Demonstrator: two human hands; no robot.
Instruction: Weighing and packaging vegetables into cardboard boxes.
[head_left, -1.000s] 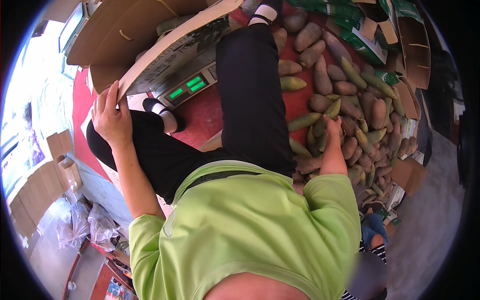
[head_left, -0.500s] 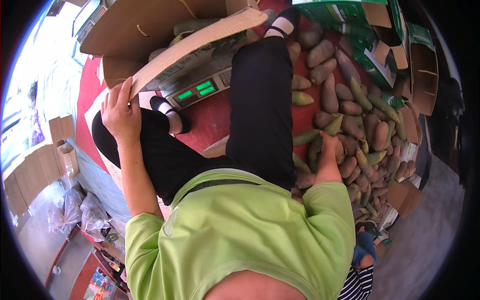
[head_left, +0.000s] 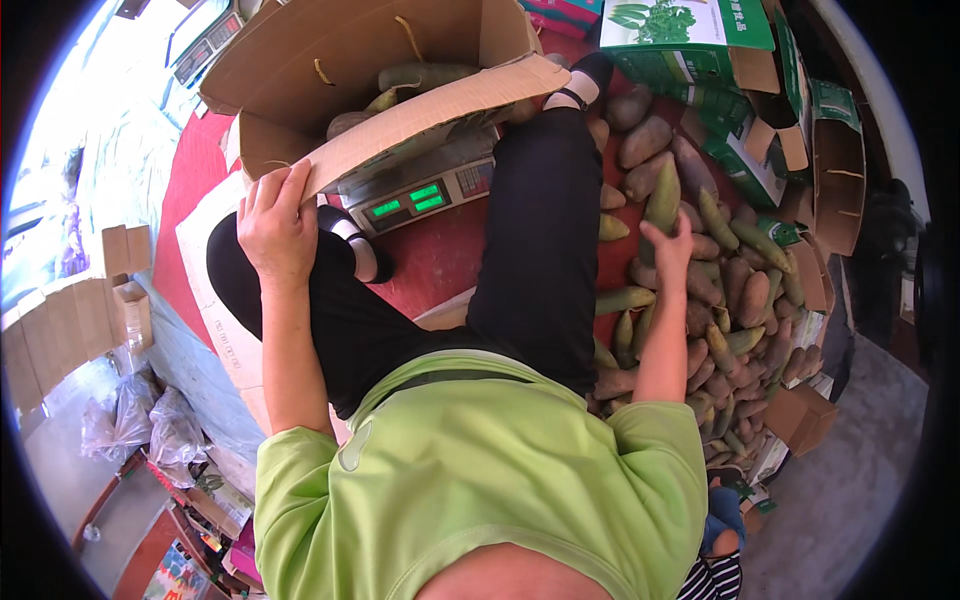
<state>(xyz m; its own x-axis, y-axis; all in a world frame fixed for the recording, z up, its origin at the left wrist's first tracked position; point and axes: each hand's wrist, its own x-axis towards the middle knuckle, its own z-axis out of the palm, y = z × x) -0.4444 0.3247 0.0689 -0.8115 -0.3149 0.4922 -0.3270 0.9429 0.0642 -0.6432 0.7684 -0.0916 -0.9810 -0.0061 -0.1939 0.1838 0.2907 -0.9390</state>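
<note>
My left hand (head_left: pixel 279 228) pinches the near flap (head_left: pixel 430 118) of an open cardboard box (head_left: pixel 350 50), fingers over its edge. Inside the box lie a few long vegetables, partly hidden by the flap. Beneath the box stands a digital scale (head_left: pixel 452 187) with a lit green display. My right hand (head_left: pixel 670 248) is closed round the lower part of a long green vegetable (head_left: pixel 662 195), its tapered tip pointing up and away from me. That hand is over a large pile of similar green and reddish-brown vegetables (head_left: pixel 752 295) on my right.
Green and white cartons (head_left: pixel 690 55) stand at the far right, beside the pile. A red covering (head_left: pixel 420 250) lies on the ground round my feet. Plastic bags (head_left: pixel 180 425) lie at the left. Part of another person in striped clothing (head_left: pixel 715 575) shows at the lower right.
My right hand has lifted the long green vegetable from the pile and moved it away from me. My left hand still holds the flap; the whole view has shifted a little.
</note>
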